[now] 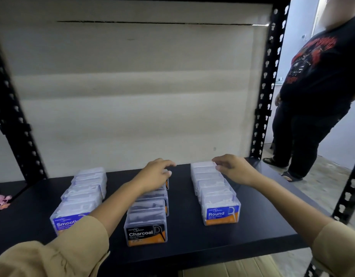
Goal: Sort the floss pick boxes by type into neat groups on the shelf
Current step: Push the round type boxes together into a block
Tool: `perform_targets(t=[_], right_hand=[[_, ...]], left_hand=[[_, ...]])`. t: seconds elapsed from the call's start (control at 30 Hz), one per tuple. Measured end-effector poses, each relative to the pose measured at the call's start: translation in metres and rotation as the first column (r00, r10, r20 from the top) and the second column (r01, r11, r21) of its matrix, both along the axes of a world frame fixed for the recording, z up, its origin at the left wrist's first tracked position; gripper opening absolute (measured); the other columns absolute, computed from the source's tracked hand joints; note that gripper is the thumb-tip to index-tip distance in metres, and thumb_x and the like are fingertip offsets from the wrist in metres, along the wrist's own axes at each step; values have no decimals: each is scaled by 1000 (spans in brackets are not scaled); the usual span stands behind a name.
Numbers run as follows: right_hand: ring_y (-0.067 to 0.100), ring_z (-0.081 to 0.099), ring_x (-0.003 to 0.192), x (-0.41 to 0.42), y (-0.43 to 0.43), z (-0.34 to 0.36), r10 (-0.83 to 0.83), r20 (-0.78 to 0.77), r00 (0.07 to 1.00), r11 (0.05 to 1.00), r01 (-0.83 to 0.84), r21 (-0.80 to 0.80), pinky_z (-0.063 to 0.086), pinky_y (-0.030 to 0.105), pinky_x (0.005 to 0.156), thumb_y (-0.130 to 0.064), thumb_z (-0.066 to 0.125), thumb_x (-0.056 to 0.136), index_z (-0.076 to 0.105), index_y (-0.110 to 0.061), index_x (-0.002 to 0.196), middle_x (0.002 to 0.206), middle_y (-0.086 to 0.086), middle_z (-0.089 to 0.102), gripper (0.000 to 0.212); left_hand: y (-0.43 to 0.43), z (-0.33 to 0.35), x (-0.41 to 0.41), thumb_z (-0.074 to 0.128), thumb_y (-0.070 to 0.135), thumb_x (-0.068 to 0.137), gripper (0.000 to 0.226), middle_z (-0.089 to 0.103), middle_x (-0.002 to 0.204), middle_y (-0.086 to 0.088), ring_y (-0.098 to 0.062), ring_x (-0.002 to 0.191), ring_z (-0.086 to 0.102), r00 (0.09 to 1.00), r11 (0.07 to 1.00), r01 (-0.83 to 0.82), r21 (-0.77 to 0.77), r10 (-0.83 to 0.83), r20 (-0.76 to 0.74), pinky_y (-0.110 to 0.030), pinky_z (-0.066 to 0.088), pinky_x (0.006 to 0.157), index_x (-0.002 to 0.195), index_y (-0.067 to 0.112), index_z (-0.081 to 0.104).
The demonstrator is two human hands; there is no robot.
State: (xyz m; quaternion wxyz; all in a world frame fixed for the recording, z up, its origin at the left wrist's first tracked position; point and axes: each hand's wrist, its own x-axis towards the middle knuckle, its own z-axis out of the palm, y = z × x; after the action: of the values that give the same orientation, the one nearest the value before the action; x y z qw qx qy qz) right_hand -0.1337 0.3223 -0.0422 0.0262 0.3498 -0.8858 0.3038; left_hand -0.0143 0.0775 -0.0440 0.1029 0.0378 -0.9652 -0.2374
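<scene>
Three rows of clear floss pick boxes stand on the black shelf (pixel 252 222). The left row of several boxes carries a blue "Smooth" label (pixel 72 212). The middle row has a black "Charcoal" label (pixel 145 229). The right row shows a blue "Round" label (pixel 220 208). My left hand (pixel 154 174) rests with loosely curved fingers on the rearmost box of the Charcoal row, hiding it. My right hand (pixel 232 168) touches the rearmost box of the Round row (pixel 201 166) with its fingertips and thumb at the box's right edge.
Black perforated uprights (pixel 264 92) frame the shelf, with a pale backing board behind. A pink object (pixel 0 200) lies at the far left. A person in dark clothes (pixel 316 92) stands to the right of the rack. Cardboard (pixel 242 266) shows below the shelf.
</scene>
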Motion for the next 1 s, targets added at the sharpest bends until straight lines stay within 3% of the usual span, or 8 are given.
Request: perform_targets(t=[0.27, 0.4, 0.5, 0.63, 0.83, 1.0], right_hand=[[17, 49, 122, 41, 30, -20, 15, -36, 999, 997, -12, 82, 32, 19, 95, -19, 42, 97, 50, -15, 132, 136, 3, 51, 36], [17, 38, 133, 41, 32, -23, 17, 33, 999, 994, -21, 103, 28, 25, 107, -21, 37, 99, 41, -15, 139, 146, 3, 42, 40], [13, 20, 143, 38, 30, -25, 53, 108, 993, 986, -69, 153, 13, 33, 119, -26, 32, 100, 35, -22, 142, 153, -2, 28, 42], [9, 0, 146, 35, 29, -28, 102, 153, 983, 947, -143, 287, -3, 43, 119, -32, 15, 102, 20, -31, 146, 158, -10, 9, 45], [8, 0, 146, 32, 30, -30, 110, 144, 983, 937, -151, 315, -5, 42, 117, -35, 12, 102, 18, -33, 146, 158, -11, 7, 45], [9, 2, 146, 29, 21, -25, 115, 6, 993, 929, -110, 354, -1, 42, 117, -33, 21, 101, 18, -30, 147, 157, -11, 10, 46]], left_hand=[[77, -8, 21, 44, 27, 96, 38, 46, 137, 3, -14, 128, 42, 981, 973, 165, -162, -179, -72, -35, 37, 106, 133, 27, 47], [106, -15, 28, 41, 36, 97, 45, 36, 147, 3, -13, 134, 33, 972, 940, 231, -251, -237, 7, -34, 31, 109, 141, 26, 36], [120, -24, 29, 39, 42, 96, 53, 27, 154, 2, -16, 141, 23, 956, 888, 280, -365, -291, 26, -35, 17, 115, 146, 26, 27], [125, -32, 27, 41, 38, 96, 57, 23, 156, 4, -14, 142, 19, 940, 848, 317, -426, -339, 24, -37, 12, 117, 148, 27, 20], [122, -27, 37, 43, 34, 96, 55, 27, 154, 1, -15, 142, 22, 943, 830, 303, -468, -331, 23, -31, 12, 116, 147, 22, 25], [109, -22, 54, 42, 35, 96, 55, 25, 155, 2, -14, 141, 22, 951, 823, 296, -485, -303, 67, -30, 14, 115, 147, 24, 23]])
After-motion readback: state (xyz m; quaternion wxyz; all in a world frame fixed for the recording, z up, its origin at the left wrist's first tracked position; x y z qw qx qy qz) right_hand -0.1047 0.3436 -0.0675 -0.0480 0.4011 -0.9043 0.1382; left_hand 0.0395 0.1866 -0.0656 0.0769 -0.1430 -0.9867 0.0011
